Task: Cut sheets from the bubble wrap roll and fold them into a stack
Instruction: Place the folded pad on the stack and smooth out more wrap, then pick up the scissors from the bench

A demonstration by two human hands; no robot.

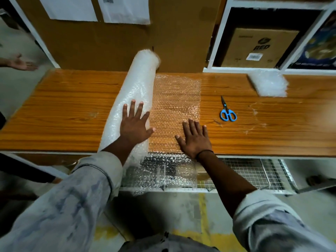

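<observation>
1. Nearest me, below my wrists, the loose sheet (176, 99) spills over the near edge of the table (63, 110), above a wire rack (254, 175). That overhang could drag the sheet askew, so I should keep weight on it.
2. My right hand (195, 138) lies flat with the fingers spread, pressing the sheet down near its right edge. My left hand (134, 124), just to the left of it, is also flat and spread, resting on top of the bubble wrap roll (134, 88). Neither hand pinches anything.
3. I take this step to be paying out a length for cutting. The right palm should anchor the sheet while the left pushes the roll away leftward. Even pressure should keep it rolling straight and the sheet free of wrinkles.
4. The scissors (227, 111) lie on the bare table just beyond and to the right of my right hand, off the sheet. When I reach for them, my left hand should pin both roll and sheet so nothing creeps.
5. Farther right sits the stack (268, 84) of folded sheets. I should judge the new length against it before cutting.
6. Farthest, beyond my left fingertips, the roll's far end is close to a cardboard box (109, 48). I cannot tell if they touch, so I should roll gently there.
</observation>
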